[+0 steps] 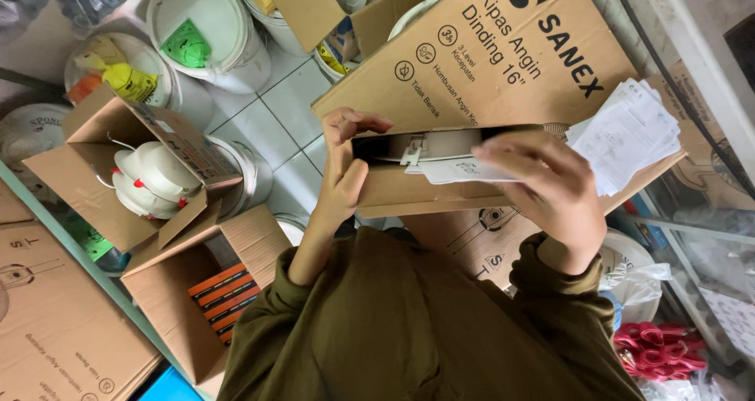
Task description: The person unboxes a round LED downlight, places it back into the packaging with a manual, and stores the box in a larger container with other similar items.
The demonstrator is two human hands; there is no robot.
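Brown cardboard is filling most of the view: a small flat box (440,189) is being held up in front of the person's chest, its open long edge facing the camera. The left hand (346,173) is clasping the box's left end, thumb and fingertips curling over the top edge and the palm pressing against the side. The right hand (550,189) is lying across the box's right half, fingers spread and curving over the open edge, pinning a folded white leaflet (464,169) against the lip. Inside the opening, the rim of a round pale lamp fitting (429,144) with a metal spring clip is showing, sitting snug against the box's upper wall.

Right behind the held box, a big printed carton (503,47) is leaning, its lower edge touching or almost touching the box's top. A stack of white papers (629,134) is fanning out just beside the right hand's knuckles.

Room is tight. To the left, an open carton (86,173) is holding two white round fittings (153,181), and another open carton (181,307) below it is holding orange-and-black packs (224,299). White buckets (208,23) are crowding the tiled floor (267,118), where only a narrow strip is lying bare between the cartons. Red clips (657,350) are lying at lower right.
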